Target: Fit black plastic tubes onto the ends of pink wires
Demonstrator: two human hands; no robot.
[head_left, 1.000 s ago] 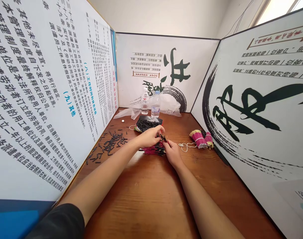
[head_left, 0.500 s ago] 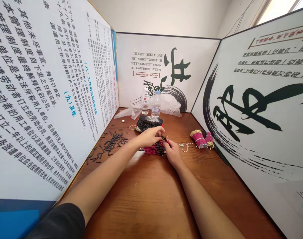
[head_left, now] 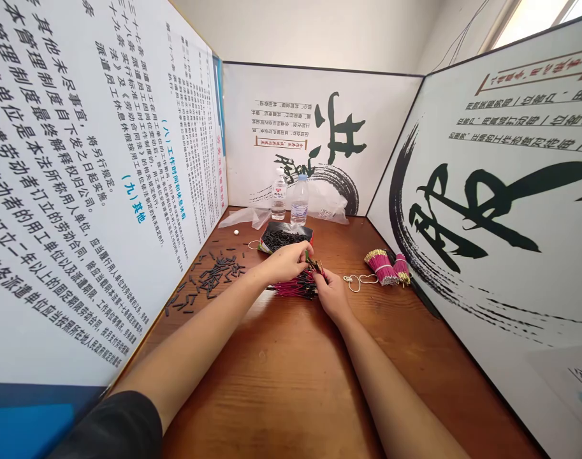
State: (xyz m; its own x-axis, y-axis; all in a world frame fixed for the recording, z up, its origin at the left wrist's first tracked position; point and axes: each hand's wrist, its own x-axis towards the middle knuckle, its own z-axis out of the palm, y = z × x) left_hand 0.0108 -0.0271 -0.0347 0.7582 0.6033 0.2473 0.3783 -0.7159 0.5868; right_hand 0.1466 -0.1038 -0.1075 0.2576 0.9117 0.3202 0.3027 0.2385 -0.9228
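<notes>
My right hand (head_left: 333,296) is closed around a small bunch of thin wires (head_left: 318,266), their gold and black ends pointing up and away. At those ends my left hand (head_left: 287,261) pinches with thumb and fingertips; whatever is between them is too small to make out. Beneath both hands lies a pile of magenta wires with black ends (head_left: 291,288), partly covered by the left hand. Just beyond the left hand stands an open box (head_left: 298,231) filled with short black tubes (head_left: 282,238).
Many loose black tubes (head_left: 215,275) are scattered at the left. Two bundles of magenta wires (head_left: 381,266) lie at the right, beside a white cord loop (head_left: 357,280). Two clear bottles (head_left: 299,203) and plastic bags (head_left: 331,205) stand at the back. Printed panels (head_left: 291,95) enclose the table (head_left: 266,382).
My left fingertips have shifted slightly at the wire ends. The right hand and the surrounding things stay practically as they were.
</notes>
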